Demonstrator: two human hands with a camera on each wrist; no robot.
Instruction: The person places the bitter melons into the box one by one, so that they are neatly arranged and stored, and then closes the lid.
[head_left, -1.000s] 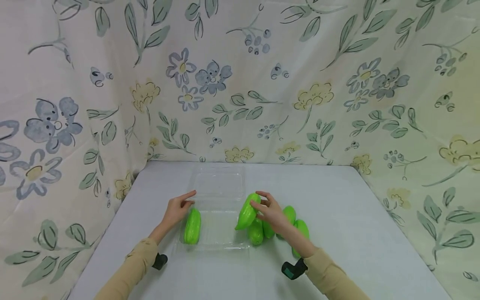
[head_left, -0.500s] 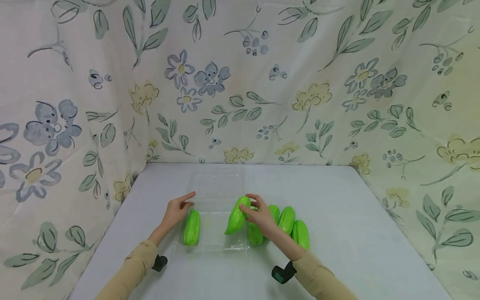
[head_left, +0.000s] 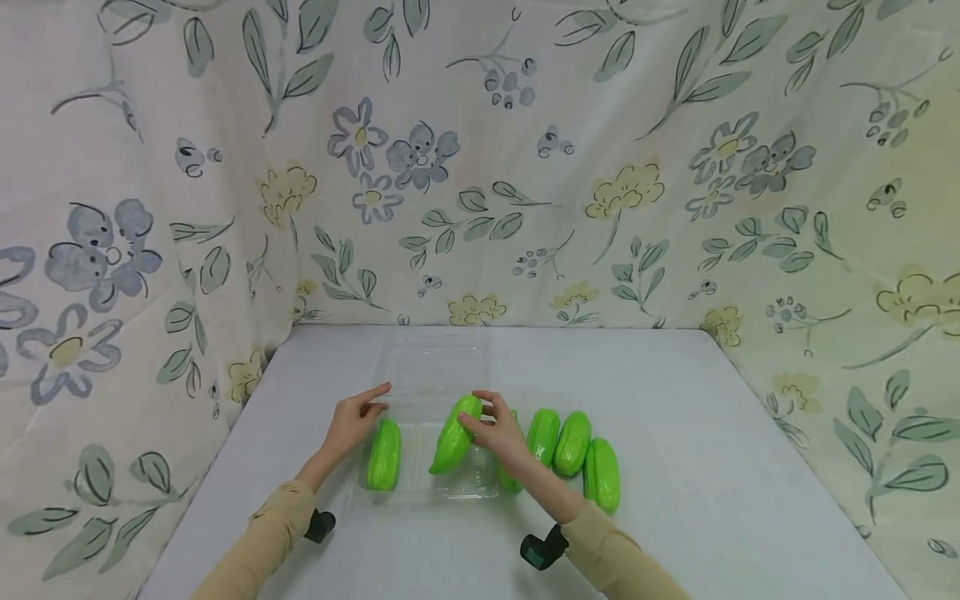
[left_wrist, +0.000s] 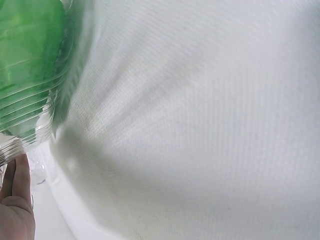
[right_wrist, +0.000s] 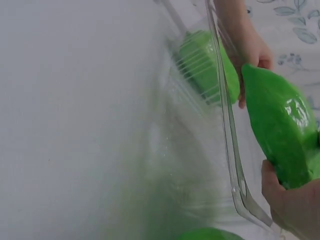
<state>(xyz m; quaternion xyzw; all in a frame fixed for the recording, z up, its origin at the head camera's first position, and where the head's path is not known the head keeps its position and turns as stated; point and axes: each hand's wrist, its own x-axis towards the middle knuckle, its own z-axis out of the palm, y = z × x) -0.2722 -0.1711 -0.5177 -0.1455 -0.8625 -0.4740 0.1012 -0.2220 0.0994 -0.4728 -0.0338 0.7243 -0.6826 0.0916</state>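
Observation:
My right hand [head_left: 498, 433] grips a glossy, bright green toy cucumber [head_left: 454, 437], thumb on one side and fingers on the other. It is tilted, pointed end down, above a clear plastic box [head_left: 427, 493] with its lid laid back. Another green cucumber [head_left: 385, 457] lies along the box's left side. My left hand [head_left: 352, 427] rests at the box's back left corner, its fingertips on the edge by the hinge. In the left wrist view the fingers [left_wrist: 21, 180] touch the ribbed clear wall [left_wrist: 30, 107]. The held cucumber [right_wrist: 280, 117] fills the right side of the right wrist view.
To the right of the box several more green cucumbers [head_left: 573, 443] lie in a row on the white table [head_left: 675, 433]. The nearest one is partly hidden behind my right hand. A floral curtain [head_left: 480, 250] hangs behind and at both sides.
My right hand has carried the cucumber left and slightly down, from the box's right edge to above its middle. More of the row on the right shows now. My left hand has stayed in place.

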